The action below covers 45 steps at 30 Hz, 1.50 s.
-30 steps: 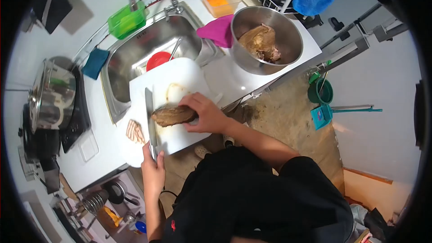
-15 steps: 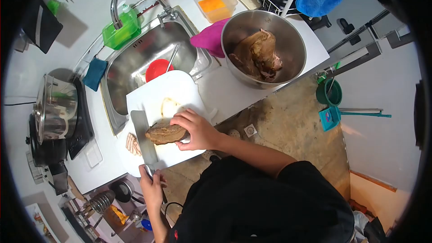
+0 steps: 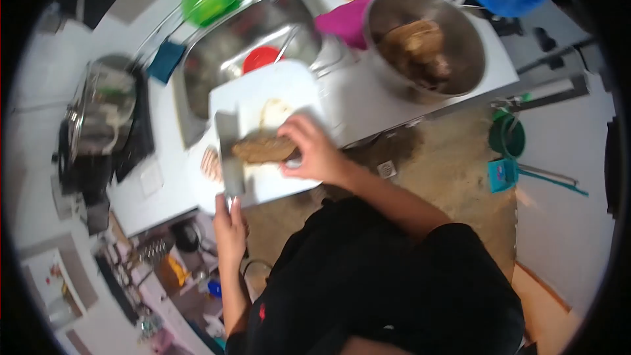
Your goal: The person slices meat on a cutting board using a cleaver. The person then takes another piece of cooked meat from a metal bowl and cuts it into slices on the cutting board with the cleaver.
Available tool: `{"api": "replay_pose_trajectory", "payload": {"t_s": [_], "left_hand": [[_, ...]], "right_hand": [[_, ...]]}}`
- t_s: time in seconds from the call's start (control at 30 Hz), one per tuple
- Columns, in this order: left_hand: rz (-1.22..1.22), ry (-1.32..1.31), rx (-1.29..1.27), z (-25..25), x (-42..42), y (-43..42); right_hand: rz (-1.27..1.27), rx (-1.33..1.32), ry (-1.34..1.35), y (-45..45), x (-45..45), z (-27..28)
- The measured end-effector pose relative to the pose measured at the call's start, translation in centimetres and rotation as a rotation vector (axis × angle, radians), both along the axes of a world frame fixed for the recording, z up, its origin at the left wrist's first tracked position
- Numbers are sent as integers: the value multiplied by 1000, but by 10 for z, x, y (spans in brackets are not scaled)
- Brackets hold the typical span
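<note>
My left hand (image 3: 230, 223) grips the handle of a broad-bladed cleaver (image 3: 229, 158), whose blade stands against the left end of a brown piece of cooked meat (image 3: 266, 150). Fingers on top and thumb on the near side, my right hand (image 3: 314, 151) holds the meat's right end. The meat lies on a white cutting board (image 3: 299, 82) marked by a brownish juice stain. Left of the blade lie some pale meat slices (image 3: 211, 164). The picture is blurred, so I cannot tell how deep the edge sits in the meat.
Behind the board is a steel sink (image 3: 197, 69) with a red bowl (image 3: 261, 59). A large steel bowl (image 3: 470, 46) to the right holds more meat (image 3: 417, 43), beside a magenta cloth (image 3: 345, 23). A steel pot (image 3: 105, 115) stands at left. The counter's front edge (image 3: 368, 138) runs near me.
The whole view has shifted, so the counter appears higher and further right, and it is blurred now. Both hands keep their holds on the cleaver and the meat.
</note>
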<state>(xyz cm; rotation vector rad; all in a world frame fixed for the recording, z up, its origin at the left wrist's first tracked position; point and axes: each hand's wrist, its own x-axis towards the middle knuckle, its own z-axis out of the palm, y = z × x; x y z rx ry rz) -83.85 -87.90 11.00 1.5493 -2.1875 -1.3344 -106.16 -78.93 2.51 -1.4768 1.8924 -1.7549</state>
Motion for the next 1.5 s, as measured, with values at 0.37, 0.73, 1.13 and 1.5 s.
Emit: {"api": "replay_pose_trajectory", "payload": {"t_s": [0.37, 0.73, 1.13, 1.5], "left_hand": [[-115, 16, -52, 48, 6, 30], [-123, 73, 17, 42, 10, 31], [-23, 210, 88, 35, 27, -1], [30, 384, 382, 19, 36, -20]], "right_hand": [[6, 12, -65, -13, 12, 7], [1, 7, 16, -15, 11, 4], [-127, 270, 209, -34, -50, 30], [-137, 589, 356, -71, -34, 62]]}}
